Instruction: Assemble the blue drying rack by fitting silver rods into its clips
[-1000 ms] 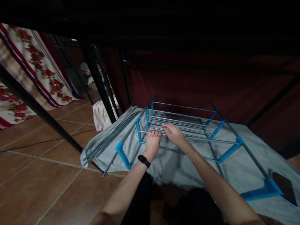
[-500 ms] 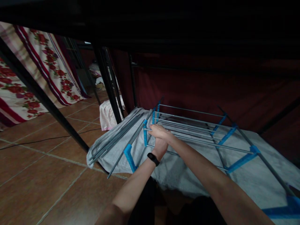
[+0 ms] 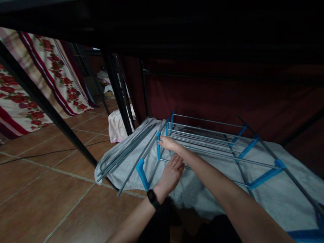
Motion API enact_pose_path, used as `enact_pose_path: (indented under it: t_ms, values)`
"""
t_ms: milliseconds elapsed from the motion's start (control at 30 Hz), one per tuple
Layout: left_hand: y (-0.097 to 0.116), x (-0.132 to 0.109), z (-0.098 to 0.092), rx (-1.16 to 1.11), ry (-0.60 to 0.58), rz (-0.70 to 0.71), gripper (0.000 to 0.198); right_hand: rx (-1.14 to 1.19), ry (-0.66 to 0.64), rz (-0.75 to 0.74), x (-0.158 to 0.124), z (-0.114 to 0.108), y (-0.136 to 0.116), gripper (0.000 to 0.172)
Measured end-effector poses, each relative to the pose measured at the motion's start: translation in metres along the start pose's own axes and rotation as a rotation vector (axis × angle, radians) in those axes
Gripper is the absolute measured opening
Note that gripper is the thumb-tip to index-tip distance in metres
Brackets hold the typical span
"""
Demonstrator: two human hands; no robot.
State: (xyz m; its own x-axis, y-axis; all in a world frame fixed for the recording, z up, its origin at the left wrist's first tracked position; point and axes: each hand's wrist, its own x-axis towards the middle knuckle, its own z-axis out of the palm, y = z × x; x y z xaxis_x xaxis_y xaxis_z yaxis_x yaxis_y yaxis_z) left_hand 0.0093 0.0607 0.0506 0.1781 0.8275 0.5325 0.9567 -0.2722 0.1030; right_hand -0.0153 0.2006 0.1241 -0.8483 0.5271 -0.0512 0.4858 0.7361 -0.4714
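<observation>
- The right hand (image 3: 167,143) reaches across to the rod (image 3: 215,153), fingers bent at its end beside a blue bracket (image 3: 158,150), likely to control that joint; whether they grip, I cannot tell.
- The left hand (image 3: 172,172) hangs below the right wrist, fingers outstretched, holding nothing visible, perhaps leaving room for the other.
- The rack (image 3: 268,149) lies across a grey blanket (image 3: 283,206), which probably cushions it.
- Loose rods (image 3: 126,152) lie bunched left of it, seemingly for easy reach.
</observation>
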Motion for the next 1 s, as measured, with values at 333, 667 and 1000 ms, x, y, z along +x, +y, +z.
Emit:
enact_pose_path:
  t_ms: [333,667,1000]
  values:
    - [-0.124,0.072,-0.131,-0.216,0.031,-0.672,0.038,-0.088,0.049,0.049,-0.004,0.0,-0.008,0.045]
    - [-0.178,0.081,-0.059,-0.648,-0.274,-0.717,0.037,-0.124,0.076,0.015,-0.006,0.004,-0.013,0.043]
    - [-0.182,0.081,-0.063,-0.753,-0.336,-0.74,0.035,-0.136,0.036,0.012,0.001,-0.003,-0.004,0.034]
